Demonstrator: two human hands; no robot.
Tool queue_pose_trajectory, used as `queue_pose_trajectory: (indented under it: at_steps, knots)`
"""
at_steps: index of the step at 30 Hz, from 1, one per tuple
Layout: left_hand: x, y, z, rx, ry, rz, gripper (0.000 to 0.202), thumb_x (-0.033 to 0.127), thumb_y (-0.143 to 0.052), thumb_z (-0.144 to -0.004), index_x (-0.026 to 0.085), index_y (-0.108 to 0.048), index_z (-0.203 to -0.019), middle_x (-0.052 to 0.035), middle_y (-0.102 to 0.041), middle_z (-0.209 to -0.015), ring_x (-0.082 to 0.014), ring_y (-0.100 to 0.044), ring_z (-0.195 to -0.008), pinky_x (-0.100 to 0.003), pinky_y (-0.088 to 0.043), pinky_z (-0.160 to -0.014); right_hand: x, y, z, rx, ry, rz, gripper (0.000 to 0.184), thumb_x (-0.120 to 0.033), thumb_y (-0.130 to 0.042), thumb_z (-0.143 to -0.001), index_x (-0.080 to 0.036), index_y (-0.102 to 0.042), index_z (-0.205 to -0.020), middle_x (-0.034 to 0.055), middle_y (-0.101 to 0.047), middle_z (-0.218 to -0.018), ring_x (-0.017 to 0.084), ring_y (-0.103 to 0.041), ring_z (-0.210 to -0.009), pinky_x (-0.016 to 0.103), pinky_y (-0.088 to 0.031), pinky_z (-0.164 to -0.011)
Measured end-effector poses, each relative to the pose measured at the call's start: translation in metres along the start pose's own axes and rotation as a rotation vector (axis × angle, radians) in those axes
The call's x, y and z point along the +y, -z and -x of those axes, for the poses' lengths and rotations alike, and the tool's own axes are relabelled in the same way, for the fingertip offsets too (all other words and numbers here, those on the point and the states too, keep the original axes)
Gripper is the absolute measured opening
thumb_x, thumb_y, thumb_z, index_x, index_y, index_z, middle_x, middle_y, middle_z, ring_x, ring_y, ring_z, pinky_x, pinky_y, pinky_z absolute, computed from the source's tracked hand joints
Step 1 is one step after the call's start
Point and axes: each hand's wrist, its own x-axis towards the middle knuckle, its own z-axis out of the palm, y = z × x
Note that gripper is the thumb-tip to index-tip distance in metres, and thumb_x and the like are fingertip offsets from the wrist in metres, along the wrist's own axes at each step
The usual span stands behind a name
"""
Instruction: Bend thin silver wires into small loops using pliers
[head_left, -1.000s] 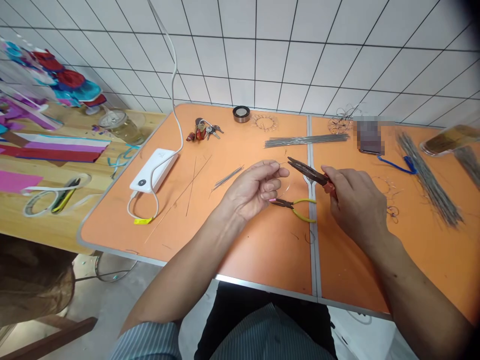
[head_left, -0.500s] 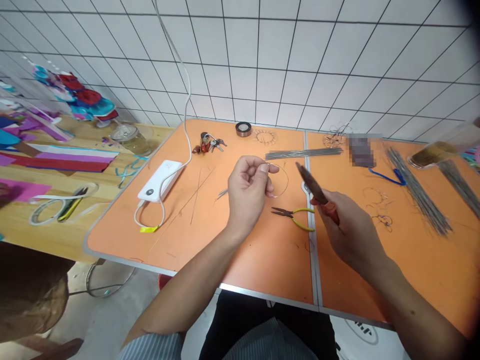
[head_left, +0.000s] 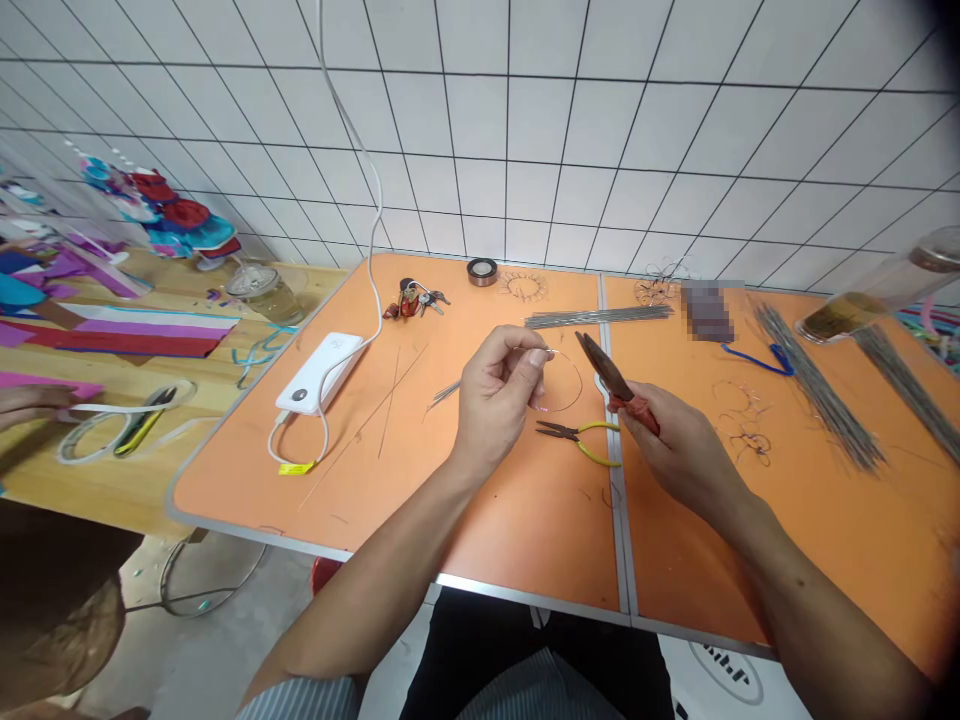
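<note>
L hand (head_left: 495, 395) pinches a thin wire loop (head_left: 566, 385) btw thumb & fingertips, above an orange table (head_left: 390, 510). R hand's (head_left: 686, 450) fingers wrap red-handled pliers (head_left: 615, 385), clear of the wire. Yellow pliers (head_left: 577, 441) lie just below. Done so far: a few wire rings (head_left: 742, 425) at right. Left: long straight wire bundles (head_left: 598, 317).

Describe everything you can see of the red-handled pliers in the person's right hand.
The long-nosed pliers have dark, brownish metal jaws that look closed and taper to a point, and red handles. The person's right hand wraps the handles, holding the pliers above the orange table with the nose tilted up and to the left.
</note>
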Motion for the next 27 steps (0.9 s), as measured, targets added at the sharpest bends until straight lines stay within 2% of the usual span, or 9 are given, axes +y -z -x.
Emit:
queue_pose_trajectory:
  at_steps: [5,9,12,14,16,18,20,23,27]
  knots:
    - [0.006,0.002,0.000,-0.038,-0.031,0.016,0.016,0.039,-0.082,-0.096,0.024,-0.076,-0.092,-0.0028,-0.065,-0.098,-0.0109,-0.059,-0.068,-0.025,-0.054,-0.060,0.004,0.007,0.001,-0.238,-0.041,-0.271,0.031,-0.048,-0.056,-0.112,-0.024,-0.075,-0.116,0.0058,-0.080,-0.100,0.026,-0.075,-0.096,0.036,-0.058,-0.078]
    - [0.006,0.004,0.000,-0.044,-0.067,-0.026,0.015,0.039,-0.083,-0.095,0.025,-0.079,-0.092,-0.0058,-0.067,-0.102,-0.0138,-0.062,-0.075,-0.027,-0.056,-0.065,-0.002,0.014,0.003,-0.305,-0.056,-0.359,0.035,-0.053,-0.057,-0.110,-0.024,-0.078,-0.109,0.0038,-0.076,-0.090,0.023,-0.070,-0.082,0.033,-0.054,-0.069]
    - [0.006,0.005,-0.003,-0.054,-0.040,-0.004,0.018,0.040,-0.083,-0.095,0.024,-0.075,-0.091,-0.0041,-0.067,-0.099,-0.0118,-0.061,-0.072,-0.025,-0.056,-0.064,-0.009,0.021,0.004,-0.296,-0.064,-0.366,0.037,-0.054,-0.056,-0.111,-0.024,-0.077,-0.106,0.0044,-0.076,-0.089,0.022,-0.069,-0.078,0.032,-0.051,-0.065]
    - [0.006,0.006,-0.007,-0.058,0.077,0.134,0.024,0.040,-0.087,-0.091,0.023,-0.069,-0.091,-0.0007,-0.065,-0.089,-0.0096,-0.056,-0.062,-0.021,-0.051,-0.054,-0.013,0.022,0.004,-0.257,-0.053,-0.306,0.036,-0.051,-0.054,-0.111,-0.025,-0.072,-0.094,0.0039,-0.076,-0.087,0.022,-0.068,-0.077,0.032,-0.050,-0.063]
    - [0.007,0.008,-0.011,-0.078,0.283,0.333,0.027,0.034,-0.088,-0.088,0.022,-0.063,-0.091,0.0028,-0.059,-0.080,-0.0072,-0.048,-0.055,-0.015,-0.041,-0.042,-0.014,0.020,0.003,-0.198,-0.027,-0.207,0.036,-0.046,-0.053,-0.112,-0.025,-0.064,-0.085,0.0020,-0.071,-0.079,0.021,-0.065,-0.072,0.032,-0.048,-0.062]
    - [0.007,0.010,-0.015,-0.096,0.500,0.519,0.025,0.022,-0.083,-0.090,0.020,-0.058,-0.088,0.0040,-0.052,-0.078,-0.0044,-0.040,-0.053,-0.009,-0.030,-0.037,-0.011,0.015,0.003,-0.117,0.030,-0.106,0.028,-0.039,-0.051,-0.112,-0.025,-0.065,-0.091,0.0021,-0.071,-0.080,0.022,-0.066,-0.074,0.033,-0.049,-0.065]
    - [0.007,0.012,-0.017,-0.092,0.653,0.630,0.023,0.012,-0.074,-0.095,0.019,-0.054,-0.085,0.0031,-0.048,-0.081,-0.0024,-0.035,-0.053,-0.004,-0.023,-0.036,-0.006,0.007,0.003,-0.032,0.096,-0.013,0.021,-0.031,-0.051,-0.112,-0.024,-0.071,-0.111,0.0045,-0.077,-0.092,0.024,-0.071,-0.086,0.035,-0.051,-0.072]
    - [0.005,0.014,-0.017,-0.065,0.752,0.676,0.019,0.008,-0.062,-0.102,0.018,-0.055,-0.087,0.0011,-0.048,-0.085,-0.0013,-0.033,-0.054,0.000,-0.018,-0.036,0.001,-0.003,0.006,0.044,0.142,0.130,0.031,-0.025,-0.049,-0.112,-0.024,-0.073,-0.132,0.0059,-0.081,-0.103,0.026,-0.073,-0.096,0.035,-0.050,-0.073]
    - [0.004,0.013,-0.016,-0.063,0.806,0.686,0.017,0.008,-0.055,-0.107,0.016,-0.061,-0.093,-0.0005,-0.050,-0.087,-0.0006,-0.035,-0.054,0.002,-0.019,-0.036,0.007,-0.009,0.007,0.155,0.190,0.297,0.033,-0.020,-0.050,-0.111,-0.023,-0.073,-0.134,0.0061,-0.083,-0.107,0.026,-0.072,-0.098,0.035,-0.043,-0.067]
